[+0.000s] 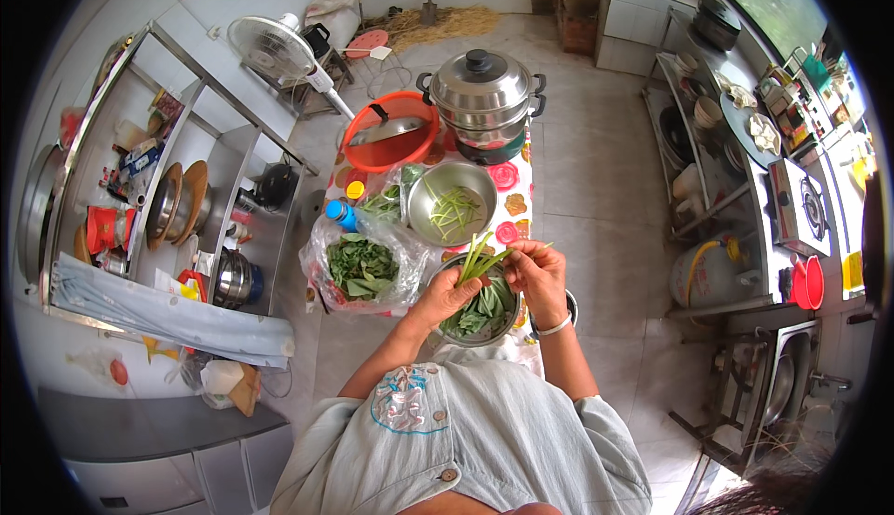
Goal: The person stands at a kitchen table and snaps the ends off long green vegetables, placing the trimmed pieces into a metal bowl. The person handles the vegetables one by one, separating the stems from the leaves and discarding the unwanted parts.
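Stems, long and pale green (480, 259), stand up in a thin bundle at the centre of the frame, pinched between both hands above a metal bowl. The left hand (447, 296) closes around the lower ends of the stalks, fingers curled tight, while the right hand (535, 268) grips the same bundle near its top, thumb and fingertips pressed narrow on it; a pale bangle rings that wrist. The stalks look smooth and straight, slightly fanned at the tips. Directly under them sits a round steel bowl (507, 324) heaped with dark, crumpled leaves. Just above it in the frame a second, wider steel bowl (424, 208) holds a loose scatter of short green stem pieces on its shiny bottom. To the left of the hands a clear, wrinkled plastic bag (321, 268) lies open with broad flat leaves inside. Everything rests on a small table with a white cloth printed in red and orange flowers (512, 203). Further up stand an orange plastic basin (414, 147) with a metal lid in it, and a stacked steel steamer pot (484, 96) with a black knob.
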`<act>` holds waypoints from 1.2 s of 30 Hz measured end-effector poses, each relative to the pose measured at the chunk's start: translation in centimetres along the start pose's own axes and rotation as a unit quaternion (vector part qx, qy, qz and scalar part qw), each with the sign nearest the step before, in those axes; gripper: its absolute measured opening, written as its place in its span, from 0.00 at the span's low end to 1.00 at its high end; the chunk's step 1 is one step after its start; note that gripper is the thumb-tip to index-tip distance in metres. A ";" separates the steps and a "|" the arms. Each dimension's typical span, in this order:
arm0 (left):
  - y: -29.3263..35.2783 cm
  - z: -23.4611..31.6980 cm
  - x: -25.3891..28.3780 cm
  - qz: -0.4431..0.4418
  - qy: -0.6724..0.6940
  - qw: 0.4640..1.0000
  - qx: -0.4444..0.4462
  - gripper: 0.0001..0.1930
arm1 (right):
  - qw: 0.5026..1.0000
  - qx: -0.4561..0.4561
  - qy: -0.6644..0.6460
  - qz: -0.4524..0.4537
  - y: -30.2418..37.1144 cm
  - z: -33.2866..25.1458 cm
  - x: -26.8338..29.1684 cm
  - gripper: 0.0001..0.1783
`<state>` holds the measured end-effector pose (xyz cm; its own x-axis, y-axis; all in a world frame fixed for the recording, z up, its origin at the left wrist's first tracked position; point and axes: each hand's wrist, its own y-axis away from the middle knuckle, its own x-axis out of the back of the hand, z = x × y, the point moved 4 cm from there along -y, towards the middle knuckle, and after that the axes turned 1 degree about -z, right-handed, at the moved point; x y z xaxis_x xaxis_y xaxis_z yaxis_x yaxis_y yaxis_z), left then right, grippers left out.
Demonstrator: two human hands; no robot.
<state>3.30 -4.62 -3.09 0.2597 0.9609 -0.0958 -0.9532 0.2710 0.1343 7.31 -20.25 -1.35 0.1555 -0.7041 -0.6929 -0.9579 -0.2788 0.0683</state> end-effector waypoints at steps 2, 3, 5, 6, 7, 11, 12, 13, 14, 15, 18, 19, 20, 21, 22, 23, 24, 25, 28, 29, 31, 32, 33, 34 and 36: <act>0.1 -0.4 0.3 -0.038 0.103 0.989 0.095 0.18 | 1.000 0.012 -0.005 0.003 0.3 -0.3 0.0 0.06; 0.1 -0.2 0.1 -0.017 0.100 0.991 0.088 0.17 | 1.000 0.018 -0.007 0.003 0.4 -0.4 0.0 0.06; 0.2 0.3 -0.4 0.024 0.095 0.993 0.074 0.15 | 1.000 0.024 -0.017 0.006 0.5 -0.4 0.0 0.05; 0.3 0.4 -0.4 0.033 0.078 0.995 0.057 0.15 | 0.999 0.027 -0.022 0.007 0.5 -0.3 0.0 0.04; 0.4 0.3 -0.3 0.042 0.062 0.996 0.041 0.15 | 0.999 0.025 -0.024 0.003 0.5 -0.3 0.1 0.04; 0.8 -0.1 0.2 0.074 0.026 0.997 0.005 0.14 | 0.999 0.004 -0.048 -0.016 0.7 0.2 0.1 0.04; 0.8 -0.2 0.4 0.077 0.011 0.997 -0.011 0.14 | 0.998 -0.005 -0.058 -0.021 0.6 0.4 0.0 0.04; 0.8 -0.2 0.5 0.080 -0.005 0.996 -0.027 0.13 | 0.997 -0.006 -0.069 -0.018 0.5 0.5 -0.1 0.04; 0.8 -0.3 0.6 0.083 -0.020 0.995 -0.043 0.13 | 0.997 -0.006 -0.081 -0.014 0.4 0.7 -0.3 0.03; 0.8 -0.2 0.6 0.105 -0.009 0.993 -0.056 0.12 | 0.996 -0.007 -0.092 -0.011 0.3 0.9 -0.5 0.03; 1.0 0.3 0.7 0.176 0.024 0.981 -0.083 0.11 | 0.996 -0.035 -0.084 0.003 -0.1 1.8 -0.4 0.03; 0.9 0.4 0.7 0.176 0.034 0.980 -0.091 0.11 | 0.996 -0.046 -0.075 -0.012 -0.2 2.2 -0.6 0.03; 0.9 0.5 0.7 0.176 0.044 0.978 -0.098 0.11 | 0.996 -0.057 -0.067 -0.026 -0.3 2.7 -0.8 0.03; 0.9 0.6 0.7 0.176 0.055 0.977 -0.106 0.11 | 0.995 -0.068 -0.058 -0.041 -0.2 3.1 -1.2 0.03; 0.8 0.4 0.7 0.176 0.058 0.978 -0.100 0.11 | 0.994 -0.085 -0.054 -0.032 0.0 3.3 -1.7 0.04; 0.8 0.1 1.0 0.199 0.067 0.973 -0.092 0.11 | 0.994 -0.085 -0.060 -0.039 0.1 3.5 -1.7 0.04; 0.8 0.3 1.1 0.221 0.076 0.969 -0.083 0.12 | 0.993 -0.083 -0.068 -0.046 0.2 3.7 -1.6 0.04; 0.7 0.4 1.3 0.243 0.085 0.963 -0.075 0.12 | 0.992 -0.082 -0.075 -0.052 0.3 3.9 -1.6 0.04; 0.5 0.5 2.8 0.270 0.146 0.949 -0.072 0.15 | 0.994 -0.078 -0.077 -0.030 0.7 3.4 -0.4 0.04; 0.5 0.4 3.3 0.273 0.169 0.945 -0.069 0.15 | 0.994 -0.075 -0.077 -0.023 0.8 3.1 0.2 0.04; 0.4 0.8 4.1 0.284 0.138 0.944 -0.096 0.16 | 0.995 -0.044 -0.087 -0.032 0.9 2.5 1.6 0.03; 0.4 0.7 4.3 0.274 0.147 0.946 -0.089 0.16 | 0.994 -0.027 -0.096 -0.041 1.0 2.3 2.6 0.04; 0.4 0.8 4.5 0.263 0.156 0.949 -0.081 0.17 | 0.993 -0.009 -0.104 -0.050 1.1 1.8 3.2 0.04; 0.4 0.8 4.5 0.246 0.165 0.953 -0.066 0.17 | 0.995 0.002 -0.099 -0.028 1.3 1.5 3.9 0.04; 0.4 0.9 4.5 0.209 0.182 0.960 -0.037 0.17 | 0.994 0.014 -0.106 -0.014 1.5 0.7 4.5 0.04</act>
<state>4.22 -0.19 -2.62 -0.2070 0.8980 -0.3882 -0.9742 -0.1527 0.1663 6.37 -23.36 -4.87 0.1307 -0.5415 -0.8305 -0.9605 -0.2767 0.0292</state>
